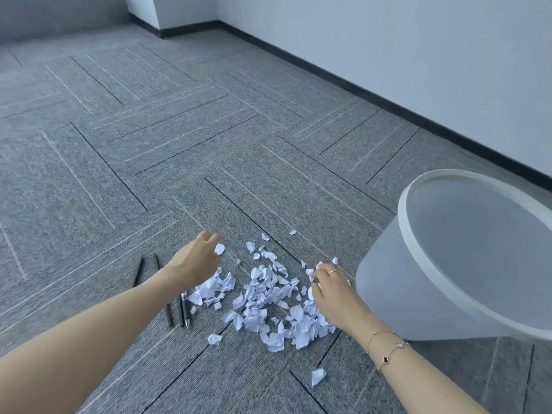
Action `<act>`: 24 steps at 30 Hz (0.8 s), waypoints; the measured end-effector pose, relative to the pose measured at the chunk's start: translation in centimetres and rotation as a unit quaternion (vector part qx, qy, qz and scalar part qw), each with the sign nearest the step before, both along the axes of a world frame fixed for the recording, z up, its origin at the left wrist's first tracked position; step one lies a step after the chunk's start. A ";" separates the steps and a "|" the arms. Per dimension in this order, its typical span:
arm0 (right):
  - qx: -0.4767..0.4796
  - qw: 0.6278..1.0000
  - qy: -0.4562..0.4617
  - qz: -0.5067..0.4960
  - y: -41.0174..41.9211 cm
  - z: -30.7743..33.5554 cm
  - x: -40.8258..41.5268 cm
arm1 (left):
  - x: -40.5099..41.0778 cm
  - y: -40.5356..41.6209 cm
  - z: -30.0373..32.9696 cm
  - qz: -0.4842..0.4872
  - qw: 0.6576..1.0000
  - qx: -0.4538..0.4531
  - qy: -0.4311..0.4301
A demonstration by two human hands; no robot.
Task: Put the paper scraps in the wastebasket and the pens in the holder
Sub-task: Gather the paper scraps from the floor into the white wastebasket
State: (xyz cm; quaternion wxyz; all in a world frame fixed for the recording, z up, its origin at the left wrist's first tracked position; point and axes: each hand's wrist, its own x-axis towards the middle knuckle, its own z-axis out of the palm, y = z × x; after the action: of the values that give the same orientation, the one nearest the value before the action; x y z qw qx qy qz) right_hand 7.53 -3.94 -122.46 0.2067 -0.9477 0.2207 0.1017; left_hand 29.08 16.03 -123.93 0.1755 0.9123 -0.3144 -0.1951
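A heap of white paper scraps lies on the grey carpet between my hands. My left hand hovers over the heap's left edge, fingers blurred, next to one scrap; whether it pinches that scrap is unclear. My right hand rests on the heap's right side, fingers curled into scraps. Several dark pens lie side by side left of the heap, partly hidden under my left forearm. A white wastebasket stands at the right, close to my right hand. No pen holder is in view.
Stray scraps lie apart from the heap, one near and one far. A white wall with a black skirting board runs along the right. Grey carpet tiles stretch ahead and to the left.
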 end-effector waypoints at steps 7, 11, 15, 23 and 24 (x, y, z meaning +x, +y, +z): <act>-0.009 0.995 -0.020 -0.094 -1.7 -3.6 0.3 | 0.3 -3.0 -3.4 -0.021 0.999 0.034 -0.012; -0.081 0.991 -0.009 -0.104 -2.9 -6.1 0.5 | 0.1 -5.8 -4.0 -0.043 0.995 0.078 -0.038; -0.093 0.989 -0.003 -0.116 -2.3 -7.6 1.1 | -0.2 -10.6 -3.8 -0.120 0.990 0.067 -0.029; 0.064 0.997 -0.024 0.022 5.4 -6.4 0.6 | -2.7 -15.5 -5.1 -0.229 0.967 0.093 -0.059; 0.066 0.996 -0.030 0.047 6.2 -6.4 0.2 | -2.8 -15.5 -5.2 -0.244 0.963 0.096 -0.062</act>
State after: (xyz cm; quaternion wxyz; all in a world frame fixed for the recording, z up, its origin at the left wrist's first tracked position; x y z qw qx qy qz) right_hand 7.73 2.23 -128.82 0.2708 -0.9439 0.1622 0.0969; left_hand 26.23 0.56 -129.17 0.0142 0.8310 -0.5172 -0.2043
